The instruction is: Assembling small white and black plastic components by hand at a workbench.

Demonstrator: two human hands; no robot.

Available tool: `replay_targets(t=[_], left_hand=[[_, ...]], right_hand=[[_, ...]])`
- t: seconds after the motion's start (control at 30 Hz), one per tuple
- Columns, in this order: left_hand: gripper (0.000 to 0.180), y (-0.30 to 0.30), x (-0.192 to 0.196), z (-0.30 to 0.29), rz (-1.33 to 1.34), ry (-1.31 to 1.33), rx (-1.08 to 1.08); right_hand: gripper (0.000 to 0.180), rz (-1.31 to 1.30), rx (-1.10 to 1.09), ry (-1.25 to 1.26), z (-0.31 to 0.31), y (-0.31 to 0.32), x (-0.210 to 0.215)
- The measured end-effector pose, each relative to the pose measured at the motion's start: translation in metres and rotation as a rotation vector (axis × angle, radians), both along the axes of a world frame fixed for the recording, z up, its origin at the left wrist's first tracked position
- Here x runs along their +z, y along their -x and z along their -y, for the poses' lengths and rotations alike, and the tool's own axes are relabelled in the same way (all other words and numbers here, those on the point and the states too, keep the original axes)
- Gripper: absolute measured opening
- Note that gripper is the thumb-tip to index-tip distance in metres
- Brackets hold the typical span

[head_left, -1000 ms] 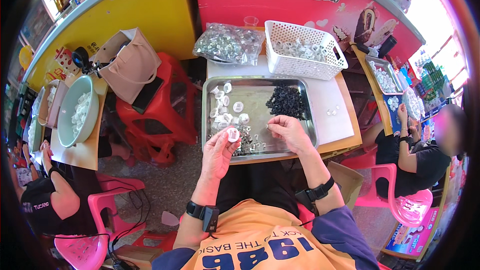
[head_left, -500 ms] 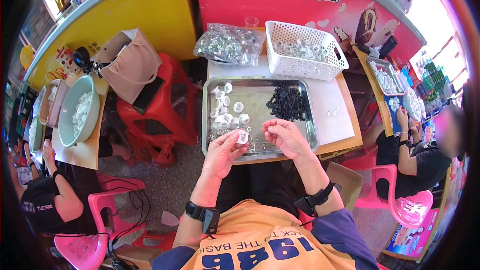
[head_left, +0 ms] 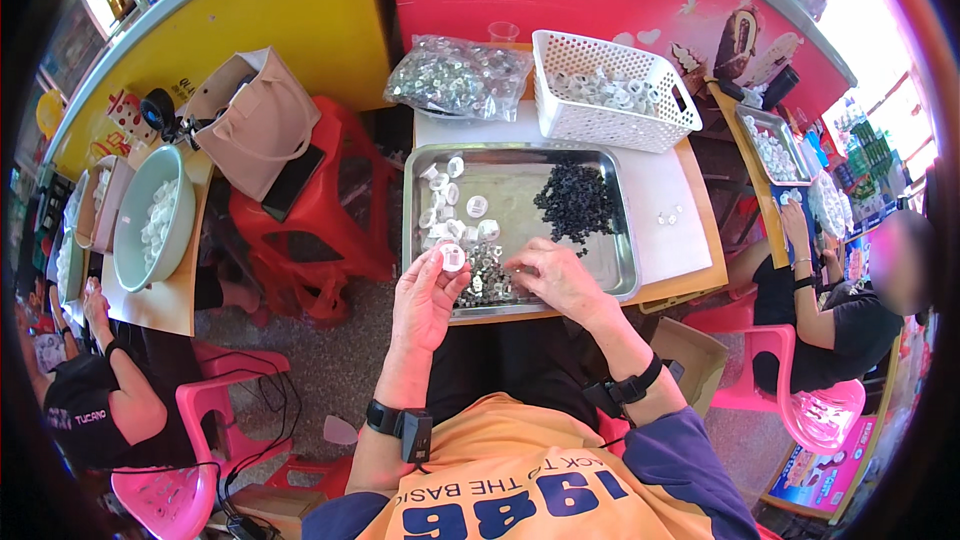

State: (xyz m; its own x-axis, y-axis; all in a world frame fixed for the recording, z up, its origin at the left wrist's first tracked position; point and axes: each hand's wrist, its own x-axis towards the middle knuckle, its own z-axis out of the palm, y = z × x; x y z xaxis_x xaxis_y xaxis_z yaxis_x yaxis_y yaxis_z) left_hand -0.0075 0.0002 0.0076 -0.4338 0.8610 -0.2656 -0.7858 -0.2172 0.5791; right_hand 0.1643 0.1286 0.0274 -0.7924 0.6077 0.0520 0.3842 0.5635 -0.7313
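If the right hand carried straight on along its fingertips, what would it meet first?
The right hand points leftward across the metal tray, so probably the small metal parts just beyond its fingertips; depth is unclear, and it may already touch them.

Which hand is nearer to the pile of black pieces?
Right. The right hand is just below the black pile in view; the left hand is farther, down and left of it.
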Motion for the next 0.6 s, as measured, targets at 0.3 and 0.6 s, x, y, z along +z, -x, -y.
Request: replay_targets(t=[0.3,0.6], left_hand=[[0.026,0.000,0.000,0.001,0.000,0.013,-0.011],[0.027,0.000,0.002,0.003,-0.025,0.013,-0.036]], right_hand=[[0.014,0.030,0.032,-0.016,0.000,0.001,-0.008],[0.014,-0.022,-0.015,0.039,-0.001,-0.006,0.011]])
